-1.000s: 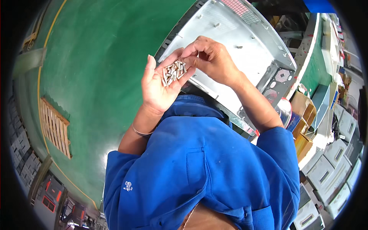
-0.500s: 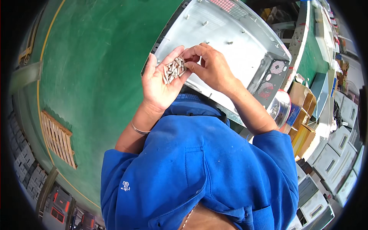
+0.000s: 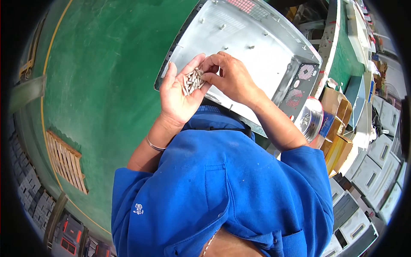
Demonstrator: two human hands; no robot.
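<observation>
My left hand [image 3: 174, 97] is turned palm up and cupped, cradling a small pile of short, pale grey tapered plugs [image 3: 192, 82]. From the right, my right hand [image 3: 233, 79] reaches over this pile, its thumb and index finger pinched together at the pile's right edge. Whatever sits between those fingertips is hidden. Both hands are above the near left edge of a large metal casing [image 3: 265, 64], open at the top and pale inside. Several short pegs [image 3: 251, 47] stand up from its inner face. A black panel [image 3: 299, 83] with round perforated patches forms its right side.
Right of the casing lie a round spool [image 3: 311, 118] and open cardboard boxes [image 3: 339, 113], beside a long green-topped bench [image 3: 349, 55]. Grey-white cabinets [image 3: 376, 158] stand at far right. A wooden pallet [image 3: 65, 160] rests on the green floor [image 3: 102, 85] at left.
My right hand has shifted slightly left, its pinched fingertips now further over the pile. The casing appears a little further left in view. My left hand stays cupped around the plugs.
</observation>
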